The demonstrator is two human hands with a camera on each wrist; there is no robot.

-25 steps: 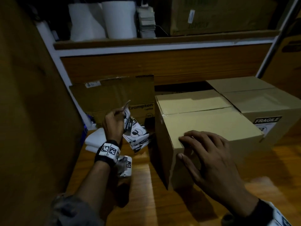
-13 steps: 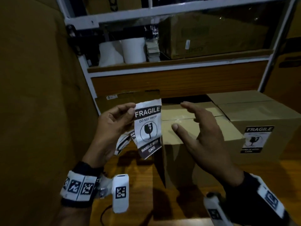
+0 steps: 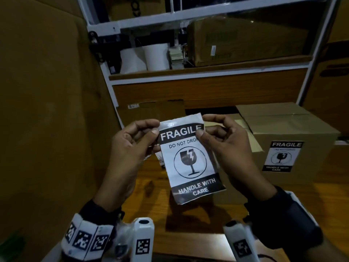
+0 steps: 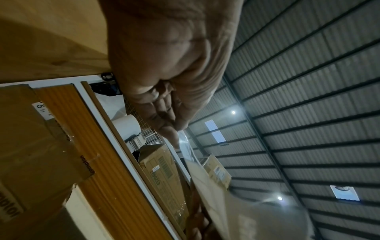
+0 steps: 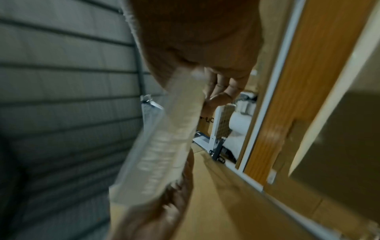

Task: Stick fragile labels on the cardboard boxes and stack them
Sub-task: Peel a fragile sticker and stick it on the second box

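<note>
Label upright, pinched at both top corners.
Your left hand [image 3: 130,154] and right hand [image 3: 224,148] pinch the fragile label [image 3: 190,161]; unlabelled box [image 3: 226,188] sits directly behind, nearer your right.

Left hand [image 3: 130,154] and right hand [image 3: 226,146] pinch a label's [image 3: 190,159] top corners above the table [image 3: 151,188]; labelled box [image 3: 294,140] right.
</note>
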